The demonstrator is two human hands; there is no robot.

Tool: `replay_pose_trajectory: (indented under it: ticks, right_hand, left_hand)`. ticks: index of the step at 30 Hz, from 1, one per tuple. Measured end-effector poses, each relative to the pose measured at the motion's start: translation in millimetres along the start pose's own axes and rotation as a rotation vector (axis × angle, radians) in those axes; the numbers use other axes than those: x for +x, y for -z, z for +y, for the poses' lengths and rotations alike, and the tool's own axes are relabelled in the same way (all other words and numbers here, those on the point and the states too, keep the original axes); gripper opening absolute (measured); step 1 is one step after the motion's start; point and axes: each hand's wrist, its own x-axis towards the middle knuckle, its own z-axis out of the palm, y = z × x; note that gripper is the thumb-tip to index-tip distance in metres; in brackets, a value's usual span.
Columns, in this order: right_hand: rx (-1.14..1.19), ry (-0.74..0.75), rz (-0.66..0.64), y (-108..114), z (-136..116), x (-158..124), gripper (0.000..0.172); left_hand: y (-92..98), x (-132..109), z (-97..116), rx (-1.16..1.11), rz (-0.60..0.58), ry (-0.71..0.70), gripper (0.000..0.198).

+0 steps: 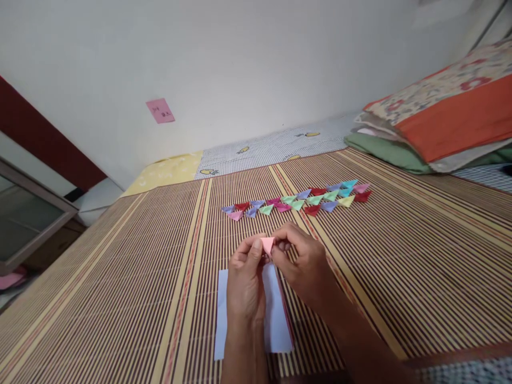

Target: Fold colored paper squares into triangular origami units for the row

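My left hand (245, 277) and my right hand (301, 261) meet over a striped bamboo mat (120, 277). Both pinch a small pink folded paper triangle (267, 244) between their fingertips. Under my hands lies a stack of pale blue paper sheets (276, 314), with a red edge showing at its right side. Beyond my hands, a double row of several folded paper triangles (298, 200) in purple, red, green, pink, teal and yellow lies on the mat.
A pile of folded bedding with an orange and floral pillow (444, 112) sits at the right rear. A pink note (160, 110) is stuck on the white wall. A patterned sheet (264, 152) runs along the wall. A window frame (24, 213) is at the left.
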Motion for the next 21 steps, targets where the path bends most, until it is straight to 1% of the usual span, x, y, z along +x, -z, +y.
replay_pose_trajectory:
  ticks: [3,5,7,10,13,17,19,21]
  right_hand:
    - [-0.124,0.147,0.017,-6,6,-2,0.018]
    - [-0.185,0.2,0.003,-9,11,-3,0.021]
    - [-0.213,0.222,-0.006,-10,14,-4,0.023]
    - [-0.18,0.2,0.02,-11,14,-4,0.024]
    - [-0.114,0.16,0.039,-9,11,-3,0.024]
    - [-0.03,0.143,-0.042,-2,7,0,0.026]
    - [0.0,0.098,-0.048,2,6,2,0.022]
    - [0.017,0.017,-0.048,4,6,3,0.011]
  left_hand:
    - [-6.5,-3,-1,-0.023,0.002,0.068,0.033]
    - [-8.6,-4,0,-0.055,0.003,0.107,0.033]
    - [-8.9,-5,0,-0.072,-0.003,0.12,0.033]
    - [-7.3,-4,0,-0.064,-0.017,0.116,0.032]
    - [-4.5,-1,-2,-0.036,0.005,0.089,0.031]
    - [0.8,2,-6,0.037,0.061,-0.021,0.03]
    - [3.5,2,-7,0.108,0.084,-0.09,0.027]
    - [5.5,1,-7,0.207,0.088,-0.145,0.025]
